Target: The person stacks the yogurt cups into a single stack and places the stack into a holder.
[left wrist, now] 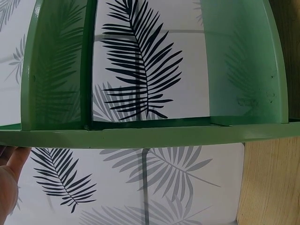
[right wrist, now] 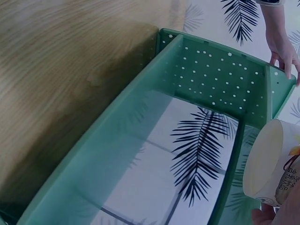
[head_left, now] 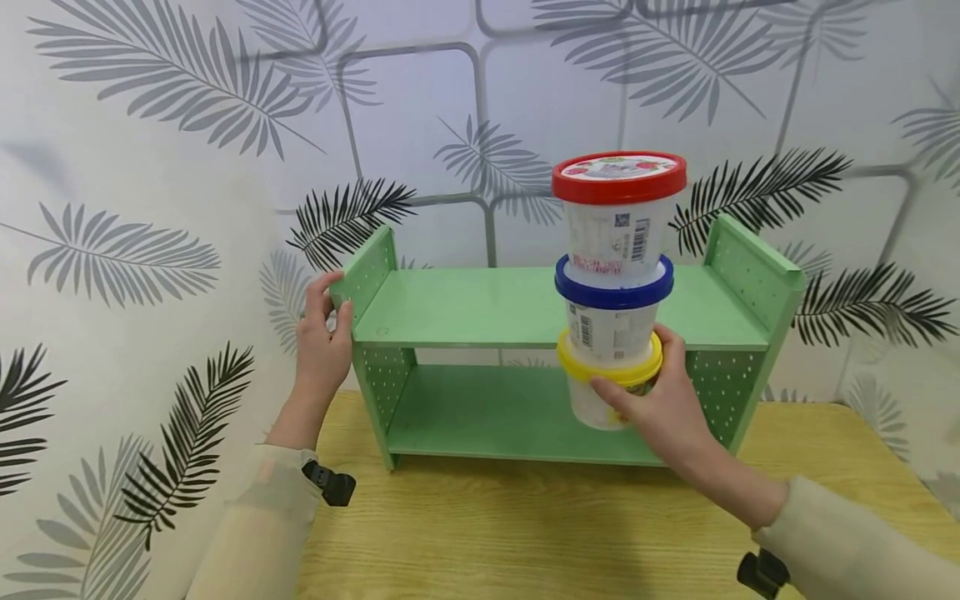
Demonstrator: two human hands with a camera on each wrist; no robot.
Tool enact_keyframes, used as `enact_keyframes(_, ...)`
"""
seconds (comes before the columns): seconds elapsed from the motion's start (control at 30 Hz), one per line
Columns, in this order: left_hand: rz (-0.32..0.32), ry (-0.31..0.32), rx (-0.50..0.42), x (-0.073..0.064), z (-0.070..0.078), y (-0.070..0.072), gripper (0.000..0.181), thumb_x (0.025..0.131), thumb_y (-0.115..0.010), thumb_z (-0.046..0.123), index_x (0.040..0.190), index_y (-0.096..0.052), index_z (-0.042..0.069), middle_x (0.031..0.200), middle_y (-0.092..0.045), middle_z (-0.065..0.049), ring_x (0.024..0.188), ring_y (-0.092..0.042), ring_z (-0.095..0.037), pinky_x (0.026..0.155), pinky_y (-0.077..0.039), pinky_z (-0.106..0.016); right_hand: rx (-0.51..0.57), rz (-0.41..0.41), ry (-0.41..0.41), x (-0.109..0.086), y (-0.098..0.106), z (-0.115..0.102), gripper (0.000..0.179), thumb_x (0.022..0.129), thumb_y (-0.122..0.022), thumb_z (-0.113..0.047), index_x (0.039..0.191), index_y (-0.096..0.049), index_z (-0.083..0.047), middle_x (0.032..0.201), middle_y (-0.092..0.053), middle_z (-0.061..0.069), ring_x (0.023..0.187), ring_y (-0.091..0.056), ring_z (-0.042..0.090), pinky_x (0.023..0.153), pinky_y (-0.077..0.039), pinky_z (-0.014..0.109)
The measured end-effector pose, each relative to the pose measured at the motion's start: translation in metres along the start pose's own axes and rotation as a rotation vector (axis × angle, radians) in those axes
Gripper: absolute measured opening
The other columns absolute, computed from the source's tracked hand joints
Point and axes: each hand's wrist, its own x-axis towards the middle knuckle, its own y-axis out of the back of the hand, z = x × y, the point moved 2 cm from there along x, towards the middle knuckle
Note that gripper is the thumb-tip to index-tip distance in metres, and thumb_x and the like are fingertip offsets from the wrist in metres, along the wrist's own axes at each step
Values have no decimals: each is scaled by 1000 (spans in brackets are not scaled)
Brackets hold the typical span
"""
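Note:
A two-tier green shelf (head_left: 465, 304) with perforated side panels stands against the wall. My left hand (head_left: 322, 354) holds the upper front edge of its left side panel, thumb in front. In the left wrist view only part of that hand (left wrist: 8, 176) shows, beside the green panel. My right hand (head_left: 675, 417) grips the lowest of three stacked white tubs, the yellow-lidded tub (head_left: 588, 404). On it sits a blue-lidded tub (head_left: 615, 329), topped by a red-lidded tub (head_left: 611, 233). The stack is held up in front of the shelf's right half, bottom clear of the table.
Beneath the shelf is a wooden table (head_left: 465, 533), reaching forward and to the right. Leaf-patterned wallpaper (head_left: 420, 108) covers the wall behind and at the left. A small black device (head_left: 330, 485) is strapped to the left wrist, another (head_left: 763, 573) to the right.

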Motion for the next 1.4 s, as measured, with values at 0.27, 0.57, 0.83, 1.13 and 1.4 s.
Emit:
enact_keyframes(0.27,-4,24,14,-2,8,1,38,103,-43,7,140,-38,12,122,-61,-24,101,-58,-33,78,-47,-42,14,18,20,16,4,-15,83,90,-71,-20,147,-11,-10,132,-44,18,112,-49,30,89,-43,47)
enact_keyframes(0.57,-4,13,1,-1,1,0,37,103,-44,8,139,-39,13,121,-61,-24,102,-58,-33,82,-47,-49,26,48,35,32,6,-21,83,90,-71,-23,147,-12,-10,132,-45,19,113,-49,31,90,-43,48)
enact_keyframes(0.83,1,11,19,-1,0,0,38,103,-44,9,140,-39,14,120,-62,-23,100,-59,-31,76,-47,-44,31,66,70,39,4,-24,79,92,-68,-25,146,-13,-7,129,-47,18,110,-50,27,87,-44,44)
enact_keyframes(1.13,-2,16,26,-2,1,0,37,103,-44,10,140,-39,13,123,-61,-22,104,-59,-31,74,-49,-30,19,92,72,47,2,-22,80,91,-70,-28,145,-14,-8,128,-48,17,109,-50,26,84,-45,40)
enact_keyframes(1.4,3,13,4,0,-2,-1,39,102,-44,6,141,-39,10,123,-59,-26,103,-59,-36,67,-42,-12,-24,134,90,57,0,-16,81,89,-72,-31,143,-17,-9,125,-49,15,104,-51,25,74,-48,31)
